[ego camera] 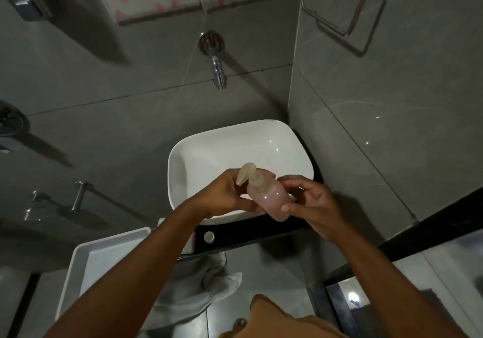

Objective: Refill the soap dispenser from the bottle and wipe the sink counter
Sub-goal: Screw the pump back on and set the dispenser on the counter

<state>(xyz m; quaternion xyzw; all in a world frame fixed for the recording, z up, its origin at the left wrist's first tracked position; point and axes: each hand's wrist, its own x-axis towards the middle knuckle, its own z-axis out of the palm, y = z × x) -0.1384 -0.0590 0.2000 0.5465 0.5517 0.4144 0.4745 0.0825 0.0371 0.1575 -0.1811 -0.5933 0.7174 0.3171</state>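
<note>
I hold a small clear soap dispenser (269, 197) with pink liquid and a pale pump head over the front of the white basin (222, 144). My right hand (313, 201) grips the dispenser's body from the right. My left hand (222, 196) touches its left side just below the pump neck. The dispenser is tilted, with its pump pointing up and to the left. A grey cloth (193, 285) hangs off the front edge of the black counter (235, 234). No refill bottle is clearly in view.
A chrome wall tap (218, 72) juts out above the basin. A small round silver cap (209, 237) lies on the counter's front strip. A white rectangular tray (86, 256) sits lower left. Grey tiled walls close in behind and on the right.
</note>
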